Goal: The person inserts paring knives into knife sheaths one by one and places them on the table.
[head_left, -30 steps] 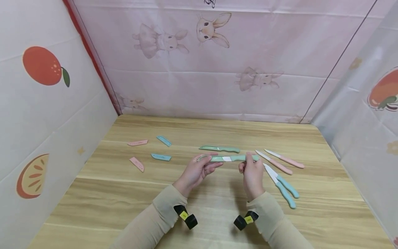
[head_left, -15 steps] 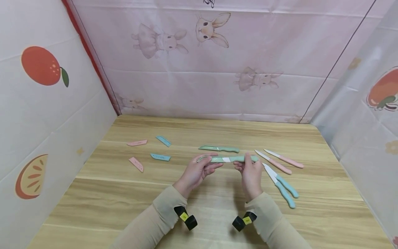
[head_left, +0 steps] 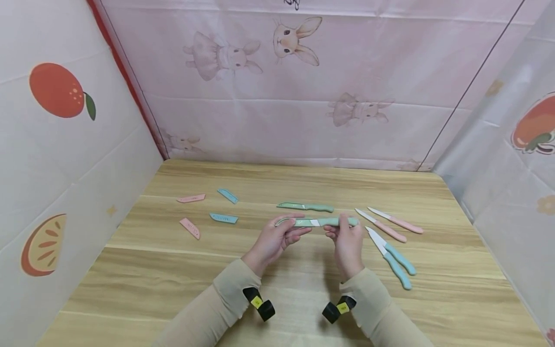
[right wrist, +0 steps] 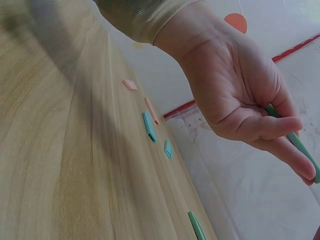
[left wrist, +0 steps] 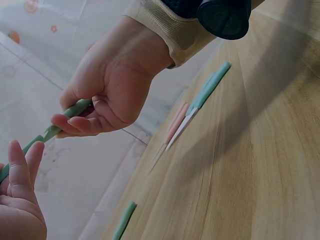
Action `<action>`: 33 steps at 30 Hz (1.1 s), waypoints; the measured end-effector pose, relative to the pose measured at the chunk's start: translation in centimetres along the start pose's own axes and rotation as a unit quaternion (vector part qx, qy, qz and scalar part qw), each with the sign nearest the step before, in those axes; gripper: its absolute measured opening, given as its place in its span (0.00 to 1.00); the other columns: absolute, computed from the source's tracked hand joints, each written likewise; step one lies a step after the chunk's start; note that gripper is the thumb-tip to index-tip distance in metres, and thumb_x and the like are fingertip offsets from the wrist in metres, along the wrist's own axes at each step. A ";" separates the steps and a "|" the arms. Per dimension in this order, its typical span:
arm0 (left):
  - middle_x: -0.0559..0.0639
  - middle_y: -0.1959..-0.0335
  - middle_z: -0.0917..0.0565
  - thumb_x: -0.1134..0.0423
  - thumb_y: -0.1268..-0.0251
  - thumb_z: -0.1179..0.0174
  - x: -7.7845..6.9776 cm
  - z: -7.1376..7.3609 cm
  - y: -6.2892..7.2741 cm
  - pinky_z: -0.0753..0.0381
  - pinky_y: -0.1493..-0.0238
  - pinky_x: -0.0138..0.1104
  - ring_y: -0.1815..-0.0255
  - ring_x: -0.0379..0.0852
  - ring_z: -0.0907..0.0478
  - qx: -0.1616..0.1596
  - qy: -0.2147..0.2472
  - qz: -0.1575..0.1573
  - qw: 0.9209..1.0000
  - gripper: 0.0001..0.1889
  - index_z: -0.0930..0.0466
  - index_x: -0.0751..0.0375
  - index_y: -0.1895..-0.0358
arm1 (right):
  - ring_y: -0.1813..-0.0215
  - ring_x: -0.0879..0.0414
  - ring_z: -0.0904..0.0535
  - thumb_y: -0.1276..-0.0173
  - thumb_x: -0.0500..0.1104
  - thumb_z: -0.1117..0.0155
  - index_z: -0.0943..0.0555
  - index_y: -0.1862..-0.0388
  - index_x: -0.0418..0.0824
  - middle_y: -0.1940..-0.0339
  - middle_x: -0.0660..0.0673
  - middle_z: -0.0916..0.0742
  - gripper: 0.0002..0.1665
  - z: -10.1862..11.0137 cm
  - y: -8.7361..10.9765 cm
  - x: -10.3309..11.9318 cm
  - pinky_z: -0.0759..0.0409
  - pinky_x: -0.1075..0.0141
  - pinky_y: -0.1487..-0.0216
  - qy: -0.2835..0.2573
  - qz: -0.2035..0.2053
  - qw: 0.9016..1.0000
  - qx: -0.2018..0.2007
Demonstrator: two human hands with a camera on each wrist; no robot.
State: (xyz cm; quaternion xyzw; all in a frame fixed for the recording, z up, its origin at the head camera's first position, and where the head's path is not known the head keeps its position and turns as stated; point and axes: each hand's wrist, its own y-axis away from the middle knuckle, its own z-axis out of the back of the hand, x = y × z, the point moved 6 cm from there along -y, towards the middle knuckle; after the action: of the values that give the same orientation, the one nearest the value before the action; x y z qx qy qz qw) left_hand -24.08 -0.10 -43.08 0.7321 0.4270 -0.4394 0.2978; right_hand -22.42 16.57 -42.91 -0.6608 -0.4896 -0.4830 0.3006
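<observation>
In the head view my left hand [head_left: 270, 242] pinches a green blade sheath [head_left: 303, 222] between thumb and fingers. My right hand [head_left: 349, 246] grips the green handle [head_left: 328, 221] of a knife whose blade is mostly inside that sheath. A short strip of white blade [head_left: 315, 222] shows between sheath and handle. Both hands hold the knife level above the table. The left wrist view has the right hand [left wrist: 112, 85] curled round the handle [left wrist: 79, 108]. From the right wrist, the left hand [right wrist: 240, 90] appears with the sheath [right wrist: 301, 146] along its fingers.
Behind the hands lies another green knife [head_left: 320, 208] in its sheath. To the right are two pink-handled knives [head_left: 392, 232] and two blue-handled knives [head_left: 396, 270] with bare white blades. Pink sheaths [head_left: 191, 198] and blue sheaths [head_left: 224, 218] lie on the left. Printed cloth walls surround the wooden table [head_left: 173, 284].
My right hand has shifted slightly left with the knife handle, and the strip of bare blade has become shorter. The left hand stays almost still with the sheath.
</observation>
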 end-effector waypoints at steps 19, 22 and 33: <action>0.68 0.46 0.24 0.64 0.25 0.59 -0.1 -0.3 0.2 0.20 0.63 0.24 0.55 0.43 0.19 0.001 0.002 -0.007 1.000 0.19 0.34 0.74 0.39 | 0.76 0.62 0.21 0.23 0.42 0.59 0.36 0.59 0.35 0.79 0.49 0.18 0.09 -0.1 0.0 -0.5 0.21 0.74 0.72 -0.021 -0.001 1.000 -0.002; 0.68 0.46 0.24 0.64 0.24 0.59 0.0 -0.3 0.2 0.20 0.63 0.24 0.55 0.42 0.19 0.001 0.003 -0.002 1.000 0.19 0.35 0.74 0.38 | 0.76 0.62 0.21 0.23 0.42 0.59 0.36 0.60 0.37 0.79 0.49 0.18 0.08 -0.1 0.0 -0.6 0.21 0.74 0.71 -0.024 -0.001 1.000 -0.002; 0.66 0.45 0.24 0.63 0.25 0.58 0.3 -0.4 0.1 0.20 0.60 0.25 0.52 0.44 0.20 0.004 -0.013 0.003 1.000 0.21 0.37 0.76 0.37 | 0.77 0.63 0.22 0.23 0.41 0.60 0.36 0.58 0.31 0.80 0.50 0.18 0.12 -0.1 0.0 -0.9 0.21 0.75 0.73 -0.026 -0.010 1.000 0.011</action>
State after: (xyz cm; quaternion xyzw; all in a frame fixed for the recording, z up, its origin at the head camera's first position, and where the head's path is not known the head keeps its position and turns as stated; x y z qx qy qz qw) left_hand -23.74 0.31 -43.18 0.7289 0.4189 -0.4498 0.3016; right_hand -22.52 16.19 -43.76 -0.6646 -0.5094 -0.4630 0.2905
